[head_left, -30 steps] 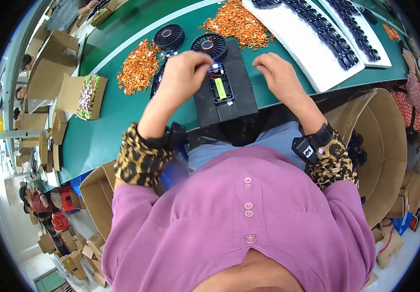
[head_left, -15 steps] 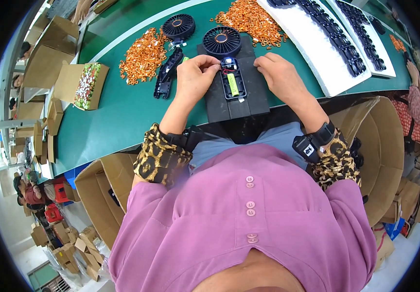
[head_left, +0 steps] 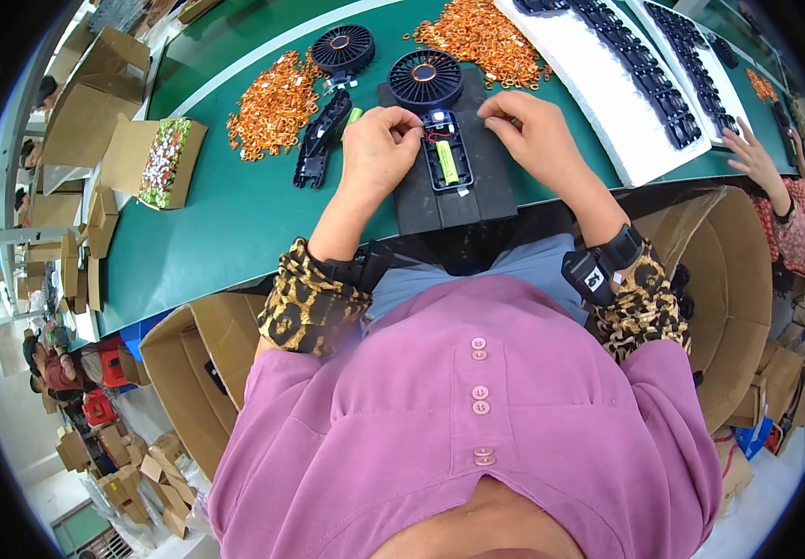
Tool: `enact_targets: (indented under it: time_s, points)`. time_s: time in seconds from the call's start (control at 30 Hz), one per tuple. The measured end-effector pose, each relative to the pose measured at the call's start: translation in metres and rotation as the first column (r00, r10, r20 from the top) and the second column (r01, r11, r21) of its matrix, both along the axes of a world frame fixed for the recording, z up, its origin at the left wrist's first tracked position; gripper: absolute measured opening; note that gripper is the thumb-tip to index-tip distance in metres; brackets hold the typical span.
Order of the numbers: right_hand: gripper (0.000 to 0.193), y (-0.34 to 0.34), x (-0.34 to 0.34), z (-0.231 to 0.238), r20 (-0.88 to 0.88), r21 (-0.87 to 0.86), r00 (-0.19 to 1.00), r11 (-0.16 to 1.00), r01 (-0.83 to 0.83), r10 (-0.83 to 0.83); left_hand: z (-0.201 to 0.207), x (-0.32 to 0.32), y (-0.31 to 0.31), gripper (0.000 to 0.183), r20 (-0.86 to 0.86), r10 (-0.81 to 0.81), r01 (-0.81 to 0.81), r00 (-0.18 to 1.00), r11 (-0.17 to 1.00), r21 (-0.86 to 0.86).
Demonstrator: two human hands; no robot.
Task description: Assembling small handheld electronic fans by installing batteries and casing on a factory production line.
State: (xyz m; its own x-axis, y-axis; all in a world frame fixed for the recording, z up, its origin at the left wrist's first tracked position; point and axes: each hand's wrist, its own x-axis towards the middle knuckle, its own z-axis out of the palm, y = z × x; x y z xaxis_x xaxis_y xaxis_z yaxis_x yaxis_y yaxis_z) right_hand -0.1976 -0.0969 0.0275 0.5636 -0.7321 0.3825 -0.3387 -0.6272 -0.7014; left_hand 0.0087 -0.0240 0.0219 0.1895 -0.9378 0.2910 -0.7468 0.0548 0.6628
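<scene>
A black handheld fan lies on a dark mat (head_left: 426, 212), its round grille (head_left: 425, 79) at the far end. Its handle casing (head_left: 463, 165) is uncovered, showing a green battery cell (head_left: 446, 160) and thin red wires. My left hand (head_left: 376, 154) is at the casing's upper left edge, thumb and forefinger pinched; whatever is between them is hidden. To the right of the casing, apart from it, hovers my right hand (head_left: 538, 140), fingers curled and thumb near forefinger. Anything in that pinch is too small to make out.
Orange small parts are heaped on the left (head_left: 277, 107) and beyond the fan (head_left: 482, 42). Another fan (head_left: 343, 48) lies back left. White foam trays (head_left: 631, 154) hold black parts at right. Beside them a co-worker's hand (head_left: 757, 158) reaches in. Cardboard boxes (head_left: 715, 307) flank me.
My right hand has shifted slightly up and left, its thumb lower. My left hand has turned a little near the casing edge. The co-worker's hand has come toward the foam tray.
</scene>
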Motion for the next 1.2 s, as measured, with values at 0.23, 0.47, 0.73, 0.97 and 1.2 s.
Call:
enact_targets:
  time_s: [0.23, 0.47, 0.73, 0.97, 1.2]
  points:
    - [0.011, -0.017, 0.021, -0.008, 0.060, 0.330, 0.993, 0.937, -0.117, 0.103, 0.000, -0.006, 0.004, 0.010, 0.004, -0.018, 0.018, 1.000, 0.997, -0.072]
    - [0.010, -0.015, 0.029, 0.004, -0.123, 0.299, 0.988, 0.953, -0.050, 0.090, -0.001, -0.005, 0.008, 0.007, 0.016, -0.032, 0.033, 0.999, 0.993, -0.114]
    - [0.009, -0.019, 0.037, 0.006, -0.260, 0.141, 0.965, 0.990, 0.004, 0.033, -0.004, -0.005, 0.009, 0.007, 0.030, -0.029, 0.033, 0.999, 0.993, -0.111]
    - [0.007, -0.022, 0.037, 0.003, -0.281, 0.051, 0.959, 0.999, -0.005, 0.019, -0.006, -0.007, 0.004, 0.005, 0.039, -0.061, 0.068, 0.997, 0.979, -0.191]
    - [0.011, -0.029, -0.040, 0.015, 0.003, -0.091, 0.978, 0.974, 0.209, -0.210, -0.001, 0.004, 0.018, 0.020, 0.025, -0.044, 0.047, 0.999, 0.986, -0.160]
